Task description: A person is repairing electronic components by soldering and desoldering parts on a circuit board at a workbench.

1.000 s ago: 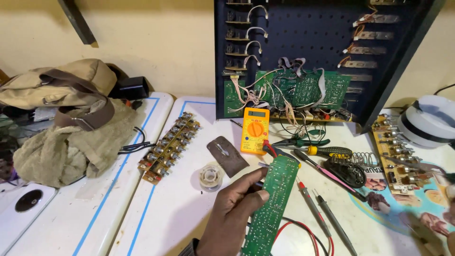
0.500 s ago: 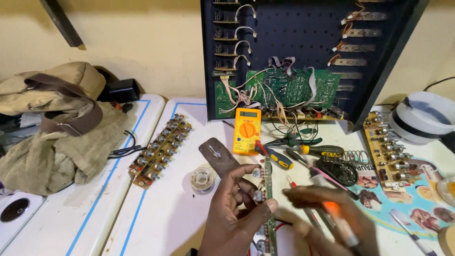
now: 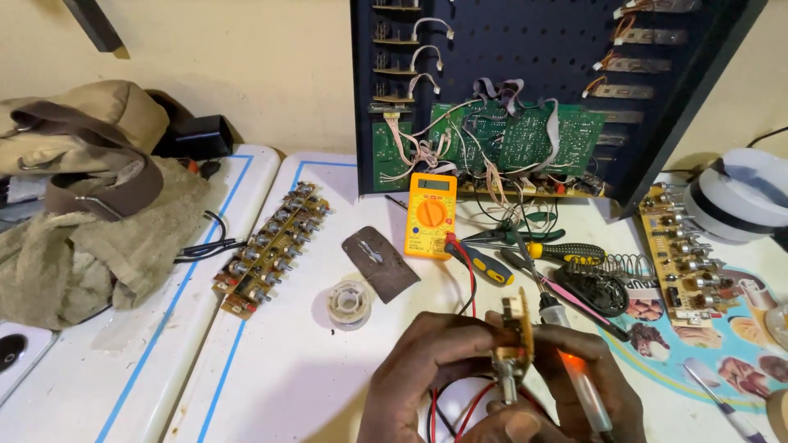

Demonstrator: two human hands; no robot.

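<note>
My left hand (image 3: 431,369) grips a narrow circuit board (image 3: 515,336) held edge-on and upright at the bottom centre. My right hand (image 3: 587,385) holds a pen-shaped tool with an orange translucent grip (image 3: 579,373), its tip against the board's right side. Red and black wires (image 3: 460,410) run under my hands. A yellow multimeter (image 3: 431,215) lies just beyond, with its red lead trailing toward my hands.
Solder spool (image 3: 348,302), grey metal plate (image 3: 379,262), knob-lined board (image 3: 271,248) at left. Screwdrivers (image 3: 566,252) and coil stand (image 3: 603,283) at right, another knob board (image 3: 677,254) beyond. Open dark chassis with green boards (image 3: 509,135) at back. Cloth bag (image 3: 82,189) far left.
The board has been turned from lying flat to edge-on and upright. My right hand has come in with the orange-gripped tool and set its tip against the board.
</note>
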